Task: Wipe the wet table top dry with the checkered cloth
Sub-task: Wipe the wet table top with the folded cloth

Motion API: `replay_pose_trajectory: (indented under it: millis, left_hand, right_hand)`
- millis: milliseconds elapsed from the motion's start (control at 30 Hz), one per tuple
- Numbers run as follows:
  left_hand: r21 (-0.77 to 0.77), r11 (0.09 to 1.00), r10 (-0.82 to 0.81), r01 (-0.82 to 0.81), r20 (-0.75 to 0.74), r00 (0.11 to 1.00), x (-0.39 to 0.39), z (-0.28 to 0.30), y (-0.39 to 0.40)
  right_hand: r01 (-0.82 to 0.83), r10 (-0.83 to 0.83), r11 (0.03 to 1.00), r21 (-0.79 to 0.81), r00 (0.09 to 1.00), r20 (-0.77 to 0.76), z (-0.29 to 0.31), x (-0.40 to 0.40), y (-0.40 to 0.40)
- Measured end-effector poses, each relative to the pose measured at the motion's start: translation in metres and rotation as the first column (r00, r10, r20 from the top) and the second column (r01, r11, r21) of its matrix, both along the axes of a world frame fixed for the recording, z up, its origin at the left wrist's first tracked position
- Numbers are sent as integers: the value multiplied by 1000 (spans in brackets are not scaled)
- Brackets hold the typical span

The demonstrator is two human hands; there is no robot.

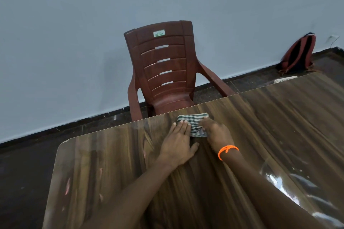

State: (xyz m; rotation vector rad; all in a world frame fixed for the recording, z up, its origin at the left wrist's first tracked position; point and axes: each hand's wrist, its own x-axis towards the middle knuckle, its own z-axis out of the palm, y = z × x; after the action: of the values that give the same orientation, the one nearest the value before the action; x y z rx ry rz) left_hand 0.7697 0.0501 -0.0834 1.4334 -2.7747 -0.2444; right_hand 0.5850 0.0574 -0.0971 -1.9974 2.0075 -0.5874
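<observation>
Two bare forearms reach up from the near edge of the frame across a wood-grain table top point(115, 169), where a glossy wet patch point(290, 189) catches the light at the near right. Farther along, an orange thread band point(227, 150) circles the right wrist. The left hand point(179, 141) lies flat, palm down, its fingers straight and together, the fingertips point(181, 122) pressing the near left part of the checkered cloth point(195, 121). The right hand point(216, 132) rests on the cloth's right side with its fingers bent down onto the fabric (whether they bunch it or merely press it cannot be told from this angle). The cloth itself, green and white, is folded into a small pad and sits on the table top close to the far edge, just between the two hands and partly under them.

Beyond that edge, a reddish-brown plastic chair point(163, 65) stands facing the table, its seat tucked just against the table's far side, a small green label point(159, 33) on its slatted back. To the right, a flat white object point(285, 79) shows just past the table's far edge, too small to identify. Dark floor point(24, 163) runs along the left and behind the chair to a pale blue-grey wall point(74, 33). At the far right, a red and black backpack point(299, 54) leans upright against that wall.
</observation>
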Motion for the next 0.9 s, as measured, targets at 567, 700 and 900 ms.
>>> replay_pose_trajectory:
  millis: [567,700,900]
  left_hand:
    - [96,989,109,-112,33,994,80,-6,7]
    - [115,988,97,-105,77,992,56,1,16]
    - [88,989,105,-118,136,985,36,2,-17]
  right_hand:
    - [-159,160,987,-18,985,57,-2,80,-13]
    - [-142,142,990,-3,990,15,-2,58,-5]
    - [-10,10,1000,-8,1000,-1,10,57,-39]
